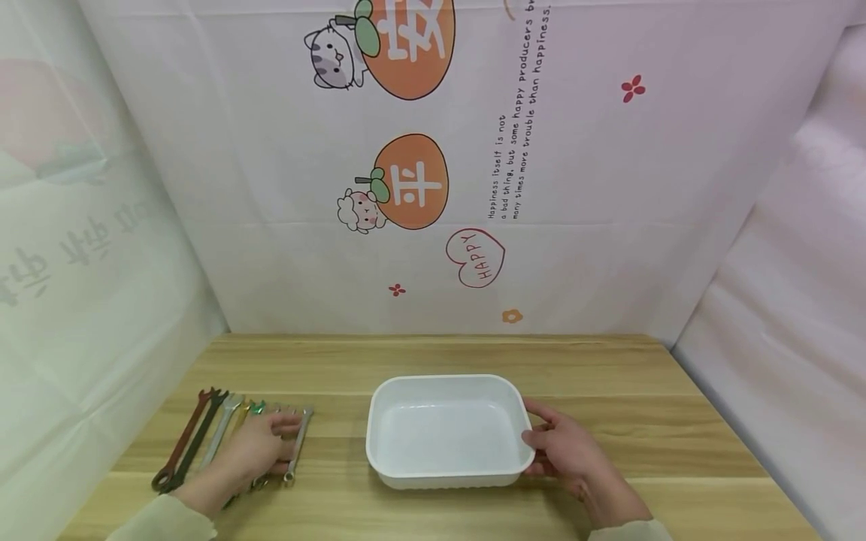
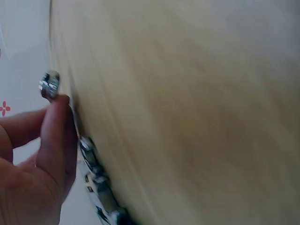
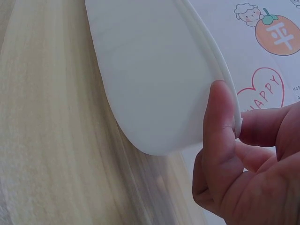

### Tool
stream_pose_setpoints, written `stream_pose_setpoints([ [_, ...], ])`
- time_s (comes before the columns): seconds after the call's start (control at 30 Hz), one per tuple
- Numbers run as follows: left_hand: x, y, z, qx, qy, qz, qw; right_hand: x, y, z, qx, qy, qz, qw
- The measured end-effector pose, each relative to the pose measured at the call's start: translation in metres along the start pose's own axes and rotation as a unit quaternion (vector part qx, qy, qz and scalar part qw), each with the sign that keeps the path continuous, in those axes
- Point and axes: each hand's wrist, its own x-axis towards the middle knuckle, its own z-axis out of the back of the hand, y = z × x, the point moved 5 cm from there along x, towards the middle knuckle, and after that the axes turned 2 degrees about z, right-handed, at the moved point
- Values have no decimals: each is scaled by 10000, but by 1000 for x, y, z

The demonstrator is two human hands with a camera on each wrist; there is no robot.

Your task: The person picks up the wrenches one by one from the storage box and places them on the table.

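My left hand (image 1: 253, 449) is over the right end of a row of wrenches at the table's left side. Its thumb and fingers pinch a small silver combination wrench (image 1: 298, 448), the rightmost of the row. In the left wrist view one shiny end of that wrench (image 2: 49, 85) sticks out past the fingertips. At the middle of the table is a white rectangular tray (image 1: 443, 436) with rounded corners and nothing inside. My right hand (image 1: 570, 449) grips its right rim, thumb and fingers on opposite sides of the wall, as the right wrist view shows.
Left of my left hand lie a dark red wrench (image 1: 184, 442), a black wrench (image 1: 198, 443), a silver wrench (image 1: 222, 428) and several smaller ones, partly hidden by the hand. Printed white cloth (image 1: 575, 278) hangs behind the wooden table (image 1: 609, 368) and along both sides.
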Motion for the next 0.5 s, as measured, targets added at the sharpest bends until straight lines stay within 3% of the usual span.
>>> stream_pose_setpoints([
  [0.17,-3,-9,-4,757,-280,-318,9962,0,-1,0,-22,-17,-8,10000],
  [0.37,-7,-18,-5,1316,-443,-637,9883,0,-1,0,-52,-136,-46,9999],
  [0.5,-6,-24,-1,1867,-514,-836,9775,0,-1,0,-28,-139,-65,9999],
])
